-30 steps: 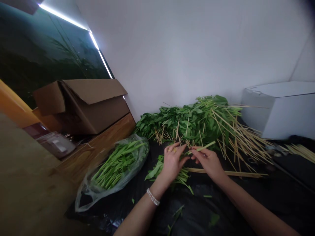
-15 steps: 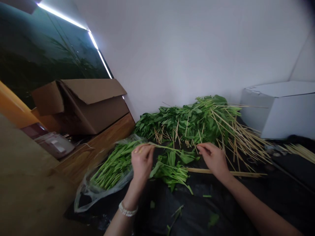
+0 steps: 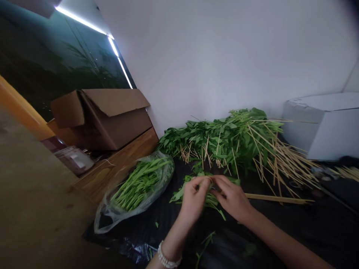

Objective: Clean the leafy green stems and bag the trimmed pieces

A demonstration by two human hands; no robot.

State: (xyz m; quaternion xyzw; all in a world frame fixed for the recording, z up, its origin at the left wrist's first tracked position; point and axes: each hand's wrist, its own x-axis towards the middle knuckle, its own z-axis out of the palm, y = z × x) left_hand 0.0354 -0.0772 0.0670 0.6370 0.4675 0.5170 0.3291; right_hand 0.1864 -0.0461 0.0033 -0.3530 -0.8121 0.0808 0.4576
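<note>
My left hand (image 3: 194, 197) and my right hand (image 3: 232, 198) meet over a small bunch of leafy green stems (image 3: 208, 194) lying on a black sheet (image 3: 294, 231). Both hands have their fingers pinched on these greens, fingertips nearly touching. A beaded bracelet (image 3: 166, 259) circles my left wrist. Just behind the hands lies a big heap of greens threaded on thin wooden skewers (image 3: 224, 140).
A clear plastic bag of bare green stems (image 3: 137, 185) lies to the left. A bundle of loose skewers (image 3: 276, 199) lies right of my hands. An open cardboard box (image 3: 103, 116) sits on a wooden ledge at left, a white box (image 3: 322, 125) at right.
My left hand was out over the plastic bag holding a stem; it has come back to the right. Both hands now meet on the small bunch of greens.
</note>
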